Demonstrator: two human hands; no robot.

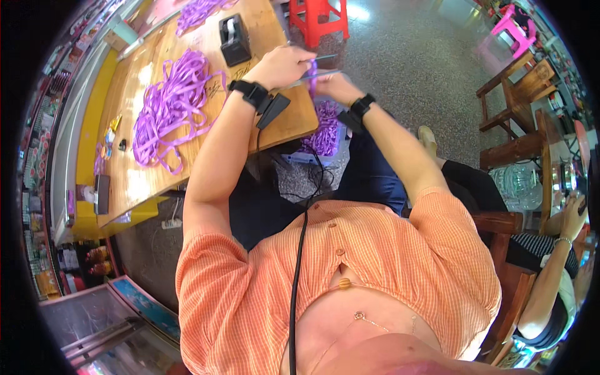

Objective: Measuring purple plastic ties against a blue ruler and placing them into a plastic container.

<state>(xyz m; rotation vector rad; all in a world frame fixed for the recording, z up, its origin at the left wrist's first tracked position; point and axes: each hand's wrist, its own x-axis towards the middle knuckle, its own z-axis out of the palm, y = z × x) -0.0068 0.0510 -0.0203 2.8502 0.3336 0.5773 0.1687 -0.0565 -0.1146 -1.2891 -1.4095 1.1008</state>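
My left hand (282, 66) is closed in a pinch beside the table's right corner, with a short length of purple ribbon (313, 70) at its fingertips. Facing it, my right hand (337, 87) is curled with its fingertips close to the same ribbon; motion blurs it a little, and what it grips is hidden. A thin bluish-grey strip or rod (326, 75) crosses between the hands, its kind unclear. Left of my left forearm, a loose heap of purple ribbon (172, 112) spreads over the wooden table (250, 140).
A black tape dispenser (235, 47) stands on the table near more purple ribbon (200, 12). Below the table corner, a plastic basket (337, 153) holds purple ribbon. A red stool (319, 22), wooden chair (515, 103) and seated person's arm (550, 284) surround me. A black cable (297, 275) runs down my front.
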